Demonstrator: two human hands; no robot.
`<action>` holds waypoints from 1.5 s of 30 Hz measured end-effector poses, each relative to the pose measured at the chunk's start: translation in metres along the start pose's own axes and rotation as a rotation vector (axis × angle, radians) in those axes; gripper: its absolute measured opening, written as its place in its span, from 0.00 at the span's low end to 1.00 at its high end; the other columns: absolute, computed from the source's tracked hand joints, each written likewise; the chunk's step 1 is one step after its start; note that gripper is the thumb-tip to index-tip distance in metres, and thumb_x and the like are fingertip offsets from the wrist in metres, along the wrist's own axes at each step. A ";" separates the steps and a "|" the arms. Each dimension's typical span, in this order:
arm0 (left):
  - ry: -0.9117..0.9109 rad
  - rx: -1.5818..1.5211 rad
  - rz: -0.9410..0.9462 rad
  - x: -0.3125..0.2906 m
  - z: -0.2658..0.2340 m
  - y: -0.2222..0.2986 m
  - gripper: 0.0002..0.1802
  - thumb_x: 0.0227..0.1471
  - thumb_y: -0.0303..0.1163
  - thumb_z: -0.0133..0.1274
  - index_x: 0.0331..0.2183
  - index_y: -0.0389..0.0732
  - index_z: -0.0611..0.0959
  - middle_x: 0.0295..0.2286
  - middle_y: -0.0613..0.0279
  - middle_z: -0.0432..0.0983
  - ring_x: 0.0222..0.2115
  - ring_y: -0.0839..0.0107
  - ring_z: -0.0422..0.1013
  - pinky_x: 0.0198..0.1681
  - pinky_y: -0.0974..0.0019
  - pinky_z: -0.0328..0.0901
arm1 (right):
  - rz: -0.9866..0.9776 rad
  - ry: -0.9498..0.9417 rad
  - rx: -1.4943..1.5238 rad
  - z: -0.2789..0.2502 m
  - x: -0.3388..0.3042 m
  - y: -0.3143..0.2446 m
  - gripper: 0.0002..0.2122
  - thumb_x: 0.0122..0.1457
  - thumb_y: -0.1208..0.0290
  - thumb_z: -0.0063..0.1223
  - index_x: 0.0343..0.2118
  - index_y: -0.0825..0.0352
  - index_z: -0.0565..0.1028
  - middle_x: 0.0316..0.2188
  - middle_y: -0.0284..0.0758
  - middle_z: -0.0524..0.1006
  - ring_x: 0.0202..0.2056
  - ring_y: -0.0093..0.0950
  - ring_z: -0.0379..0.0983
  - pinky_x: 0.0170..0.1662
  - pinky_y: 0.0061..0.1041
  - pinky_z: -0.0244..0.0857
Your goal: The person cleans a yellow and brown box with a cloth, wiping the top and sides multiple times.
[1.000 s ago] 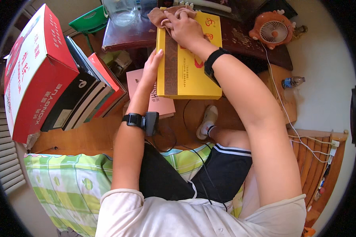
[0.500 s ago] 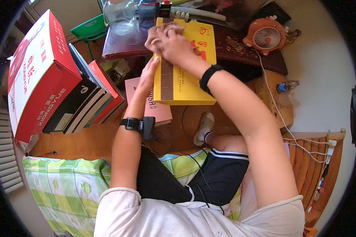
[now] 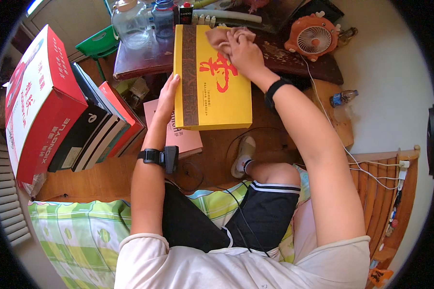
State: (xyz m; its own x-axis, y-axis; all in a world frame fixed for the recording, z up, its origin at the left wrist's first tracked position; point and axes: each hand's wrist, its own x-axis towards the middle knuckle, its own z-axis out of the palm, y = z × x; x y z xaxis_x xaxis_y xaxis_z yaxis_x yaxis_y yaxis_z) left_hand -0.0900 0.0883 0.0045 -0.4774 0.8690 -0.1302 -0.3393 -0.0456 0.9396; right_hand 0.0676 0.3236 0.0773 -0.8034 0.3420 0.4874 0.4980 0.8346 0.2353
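In front of me a yellow box (image 3: 226, 103) with red lettering and a brown patterned strip is held up at the dark table's near edge. My left hand (image 3: 168, 94) grips its left side, the thumb on the front edge and the other fingers hidden behind it. At the box's upper right, my right hand (image 3: 246, 54) bunches a brownish-pink cloth (image 3: 220, 39) and presses it against the yellow face.
Boxes stand at the left, a big red and white carton (image 3: 38, 103) among them. A pink box (image 3: 185, 140) lies below the yellow one. On the dark table (image 3: 142, 60) are a glass jar (image 3: 130, 29) and an orange fan (image 3: 313, 37); a bottle (image 3: 343, 98) stands at right.
My right hand has moved the cloth from the brown strip at the upper left to the box's upper right, uncovering the red lettering. The view has shifted slightly.
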 end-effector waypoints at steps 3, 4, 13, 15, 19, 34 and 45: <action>0.000 0.027 0.039 -0.009 -0.006 0.003 0.36 0.64 0.50 0.44 0.63 0.36 0.64 0.55 0.58 0.70 0.53 0.71 0.67 0.56 0.69 0.59 | 0.120 -0.089 0.034 0.010 0.022 -0.001 0.27 0.64 0.58 0.48 0.63 0.65 0.63 0.49 0.49 0.70 0.40 0.43 0.76 0.39 0.40 0.75; 0.005 0.031 0.036 -0.008 -0.007 0.002 0.36 0.64 0.50 0.44 0.63 0.36 0.64 0.55 0.58 0.70 0.53 0.71 0.67 0.56 0.69 0.59 | 0.172 -0.098 0.049 0.014 0.026 0.000 0.28 0.63 0.56 0.49 0.62 0.66 0.63 0.50 0.50 0.69 0.43 0.44 0.76 0.39 0.39 0.75; 0.005 -0.078 0.006 0.003 -0.007 -0.007 0.36 0.64 0.50 0.45 0.62 0.35 0.65 0.53 0.58 0.71 0.51 0.72 0.69 0.54 0.70 0.61 | 0.389 -0.039 0.130 0.022 0.023 0.001 0.28 0.64 0.52 0.46 0.63 0.64 0.62 0.55 0.47 0.67 0.48 0.48 0.74 0.44 0.45 0.73; 0.009 -0.088 -0.018 0.003 -0.010 -0.007 0.36 0.64 0.50 0.45 0.62 0.35 0.66 0.53 0.57 0.72 0.51 0.72 0.69 0.54 0.70 0.61 | 0.473 -0.166 0.157 0.005 0.017 -0.009 0.29 0.64 0.53 0.45 0.63 0.66 0.61 0.56 0.49 0.65 0.48 0.50 0.73 0.45 0.46 0.73; -0.016 -0.128 -0.030 0.012 -0.009 -0.009 0.35 0.63 0.50 0.46 0.62 0.35 0.66 0.53 0.57 0.72 0.50 0.71 0.69 0.54 0.70 0.62 | 0.504 -0.291 0.161 -0.017 -0.006 -0.019 0.29 0.64 0.56 0.47 0.63 0.69 0.61 0.56 0.54 0.63 0.45 0.51 0.74 0.43 0.46 0.74; 0.035 -0.046 -0.063 0.001 -0.002 -0.011 0.37 0.62 0.54 0.45 0.61 0.36 0.67 0.53 0.55 0.71 0.51 0.69 0.68 0.55 0.67 0.60 | 0.252 -0.173 0.164 -0.043 -0.067 -0.041 0.27 0.61 0.59 0.52 0.62 0.65 0.65 0.43 0.46 0.68 0.38 0.44 0.77 0.33 0.36 0.77; 0.024 -0.132 -0.069 0.002 -0.002 -0.007 0.33 0.62 0.53 0.45 0.58 0.37 0.69 0.48 0.59 0.73 0.46 0.72 0.70 0.50 0.67 0.64 | 0.223 -0.012 0.163 0.018 0.000 0.008 0.28 0.62 0.56 0.52 0.62 0.62 0.65 0.47 0.48 0.67 0.42 0.46 0.75 0.37 0.41 0.75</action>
State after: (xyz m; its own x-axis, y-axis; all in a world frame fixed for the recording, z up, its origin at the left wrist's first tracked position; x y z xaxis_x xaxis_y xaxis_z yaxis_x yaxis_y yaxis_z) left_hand -0.0901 0.0891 -0.0035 -0.4683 0.8602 -0.2017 -0.4748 -0.0525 0.8785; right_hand 0.0658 0.3382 0.0638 -0.6842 0.5293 0.5017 0.6048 0.7962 -0.0152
